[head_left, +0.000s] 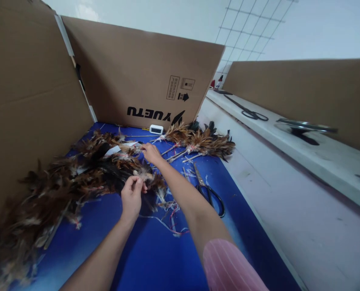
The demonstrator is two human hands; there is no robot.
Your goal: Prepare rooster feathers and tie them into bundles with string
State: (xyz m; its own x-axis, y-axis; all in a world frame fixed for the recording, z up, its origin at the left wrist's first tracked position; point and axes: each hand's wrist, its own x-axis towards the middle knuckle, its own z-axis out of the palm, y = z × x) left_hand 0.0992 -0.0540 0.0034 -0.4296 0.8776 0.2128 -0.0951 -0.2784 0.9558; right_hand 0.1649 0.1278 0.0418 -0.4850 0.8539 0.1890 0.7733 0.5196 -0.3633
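From over the shoulder, two bare hands work above a blue mat (155, 258): the left hand (131, 197) pinches a small tuft of feathers (144, 174) between fingertips, and the right hand (151, 152), reaching farther out, is closed on feathers at the edge of the big feather pile (61, 182). The tuft is pale and fluffy at its base with brown tips, lying at the pile's near edge. One pair of scissors (208, 190) lies on the mat to the right, three tied feather bundles (198, 143) rest near the cardboard wall (143, 72), and one small white clock (156, 129) stands beside it.
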